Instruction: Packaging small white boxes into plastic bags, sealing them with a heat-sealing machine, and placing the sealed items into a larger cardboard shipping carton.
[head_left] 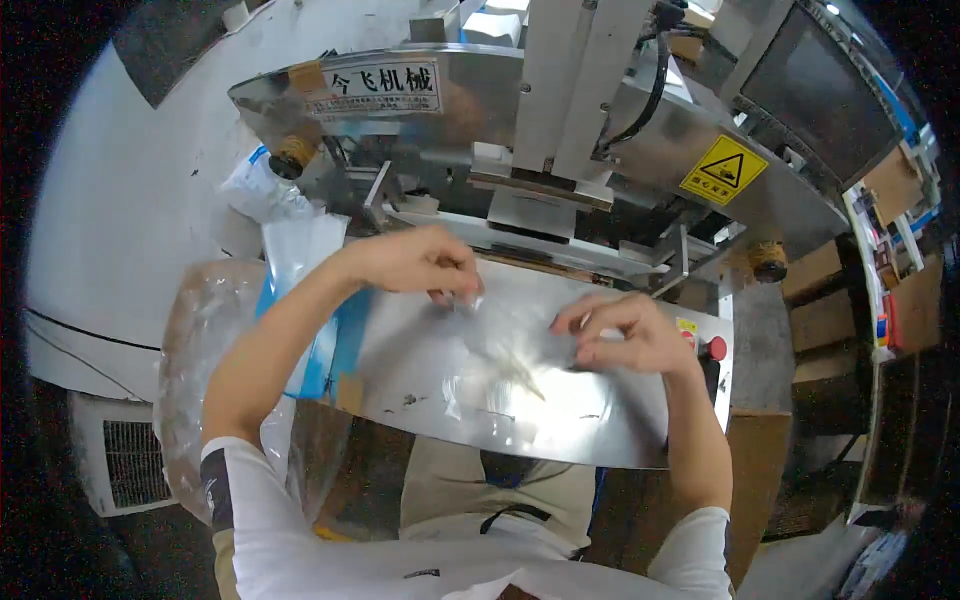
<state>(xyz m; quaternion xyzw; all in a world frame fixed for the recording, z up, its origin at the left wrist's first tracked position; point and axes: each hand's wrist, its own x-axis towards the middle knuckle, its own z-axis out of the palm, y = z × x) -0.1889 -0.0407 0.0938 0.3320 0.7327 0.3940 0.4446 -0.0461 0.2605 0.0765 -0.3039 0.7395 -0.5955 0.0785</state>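
A thin clear plastic bag (515,345), blurred and glinting, stretches between my hands above a shiny metal worktable (420,385). My left hand (425,262) is closed in a pinch on its upper left edge. At the bag's right side is my right hand (635,335), fingers curled in toward the thumb on the film; the exact contact is smeared. Just beyond the hands stands a metal press-like machine (490,130) with a horizontal bar (540,215) across its front. Whether the bag holds anything cannot be made out.
Left of the worktable lie a stack of clear bags on blue sheeting (300,250) and a large crumpled plastic bag (215,330). A red push button (716,348) sits at the table's right edge. A dark screen (820,95) and shelves with cartons (910,310) stand to the right.
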